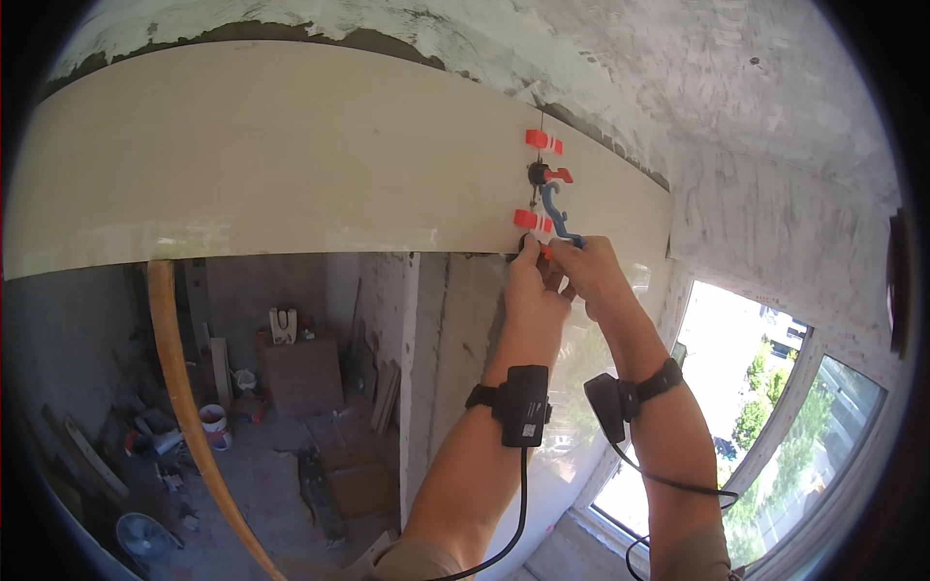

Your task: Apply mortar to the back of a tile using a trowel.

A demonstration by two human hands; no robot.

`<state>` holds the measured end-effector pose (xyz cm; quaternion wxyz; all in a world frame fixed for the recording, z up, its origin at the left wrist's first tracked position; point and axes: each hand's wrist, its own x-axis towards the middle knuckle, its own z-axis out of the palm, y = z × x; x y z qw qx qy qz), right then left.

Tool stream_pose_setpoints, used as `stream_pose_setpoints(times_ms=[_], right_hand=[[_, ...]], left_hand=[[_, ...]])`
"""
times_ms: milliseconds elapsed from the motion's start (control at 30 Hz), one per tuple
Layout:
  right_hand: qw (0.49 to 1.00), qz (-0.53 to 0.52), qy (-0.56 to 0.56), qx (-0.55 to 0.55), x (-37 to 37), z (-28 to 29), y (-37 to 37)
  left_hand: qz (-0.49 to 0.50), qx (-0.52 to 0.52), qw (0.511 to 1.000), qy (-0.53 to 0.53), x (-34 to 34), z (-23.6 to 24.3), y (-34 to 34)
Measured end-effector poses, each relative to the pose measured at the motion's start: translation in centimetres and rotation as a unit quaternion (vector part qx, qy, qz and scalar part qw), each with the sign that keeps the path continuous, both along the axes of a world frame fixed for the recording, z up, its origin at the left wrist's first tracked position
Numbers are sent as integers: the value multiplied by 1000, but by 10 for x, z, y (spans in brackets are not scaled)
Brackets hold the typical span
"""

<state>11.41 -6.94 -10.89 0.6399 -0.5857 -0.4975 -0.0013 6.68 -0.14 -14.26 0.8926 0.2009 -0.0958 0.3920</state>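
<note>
Blue tool [552, 205], upper half, right of frame centre — right hand [595, 269] gripping its lower end; left hand [536, 283] by lower edge of beige panel [291, 145], hold unclear. Slanted push — tool could slip, knocking red clip [527, 219].

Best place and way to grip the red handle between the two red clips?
Probably pinch the red handle by its outer end, coming from the right: it juts that way from the black round fitting, with the blue tool close below.
</note>
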Motion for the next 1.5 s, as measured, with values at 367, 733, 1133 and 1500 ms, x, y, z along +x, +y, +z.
stream_pose_setpoints(times_ms=[367, 733, 1133, 1500], right_hand=[[999, 21, -24, -8, 4, 0, 3], [1000, 5, 4, 15, 7, -7, -4], [964, 122, 222, 84, 72, -90, -13], [975, 53, 134, 167, 15, -111, 26]], left_hand=[[65, -27, 996, 54, -6, 11, -1], [140, 176, 944, 242, -47, -7, -7], [478, 446, 688, 315, -117, 17, -20], [507, 504, 581, 390, -136, 14, -19]])
